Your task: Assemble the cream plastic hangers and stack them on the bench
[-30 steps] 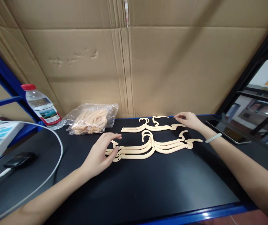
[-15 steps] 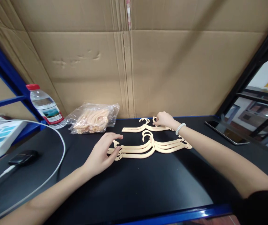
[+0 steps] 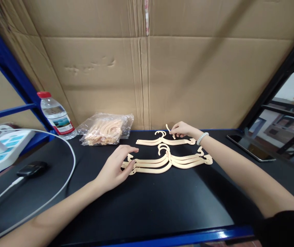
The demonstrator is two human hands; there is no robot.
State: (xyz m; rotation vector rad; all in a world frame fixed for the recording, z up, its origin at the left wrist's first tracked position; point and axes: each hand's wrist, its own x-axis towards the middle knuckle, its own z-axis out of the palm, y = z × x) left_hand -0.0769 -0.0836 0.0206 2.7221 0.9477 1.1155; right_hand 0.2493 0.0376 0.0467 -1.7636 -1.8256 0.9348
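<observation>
Two groups of cream plastic hangers lie on the black table. The front hangers (image 3: 152, 169) are stacked close together with their hooks toward the back. My left hand (image 3: 117, 166) is around their left ends, thumb and fingers apart; whether it touches them I cannot tell. Behind them lie the rear hangers (image 3: 150, 141). My right hand (image 3: 182, 129), with a beaded bracelet at the wrist, is just above their right half. Its fingers pinch a small curved cream hanger hook (image 3: 167, 128), partly hidden by the fingertips.
A clear plastic bag (image 3: 105, 128) of cream hanger parts lies at the back left, beside a red-capped water bottle (image 3: 59, 118). A white cable (image 3: 72, 161) loops past a black device (image 3: 32, 168) and a white power strip (image 3: 6, 147). A phone (image 3: 250, 147) lies at right. Cardboard (image 3: 188, 85) stands behind.
My right hand has lifted the small hook off the rear hangers, whose right end now shows. My left hand has stayed in nearly the same place. The view has shifted slightly.
</observation>
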